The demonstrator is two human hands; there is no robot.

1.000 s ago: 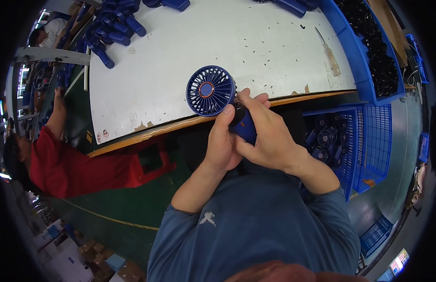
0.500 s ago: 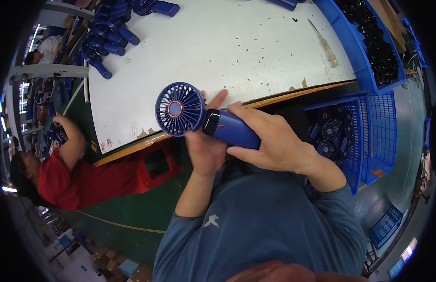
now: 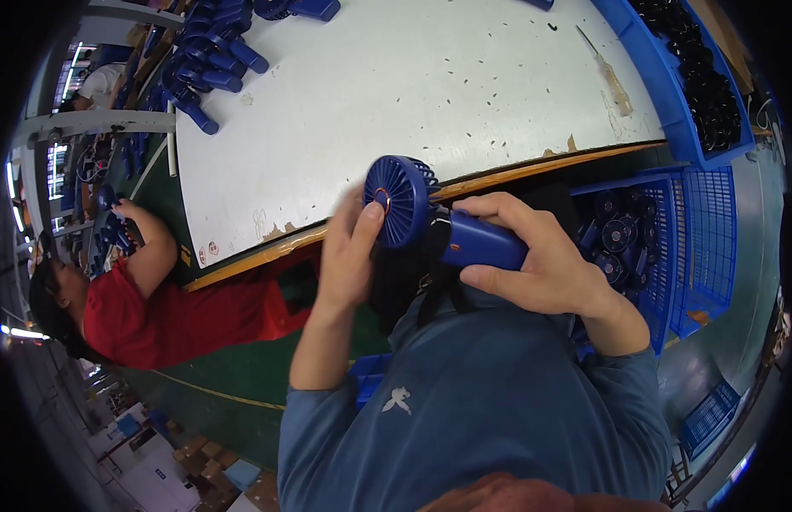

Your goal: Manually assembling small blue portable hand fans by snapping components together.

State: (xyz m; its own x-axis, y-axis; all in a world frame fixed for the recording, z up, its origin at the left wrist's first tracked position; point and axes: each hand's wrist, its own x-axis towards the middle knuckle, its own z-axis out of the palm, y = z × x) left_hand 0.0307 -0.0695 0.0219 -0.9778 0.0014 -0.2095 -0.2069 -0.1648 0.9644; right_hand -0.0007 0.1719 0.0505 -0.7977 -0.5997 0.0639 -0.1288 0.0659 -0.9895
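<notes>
A dark blue handheld fan (image 3: 403,205) is held across the table's front edge, its round grille turned to the left and partly up. My right hand (image 3: 545,256) wraps the fan's handle, fingers above and thumb below. At the grille's left rim is my left hand (image 3: 349,247), its thumb laid on the middle of the grille near an orange ring. The other left fingers go behind the head and are partly hidden and blurred. A black part joins handle and head.
Several blue fans (image 3: 212,55) lie piled at the table's far left. A screwdriver (image 3: 613,81) rests on the white table (image 3: 327,111) among small dark bits. A blue bin (image 3: 660,94) holds black parts. Below right, a blue crate (image 3: 660,282) holds fans. A person in red (image 3: 157,307) works at left.
The fan has moved right, and its head has turned from facing up to facing left. My left hand has shifted from beneath the head to its left rim, thumb on the grille.
</notes>
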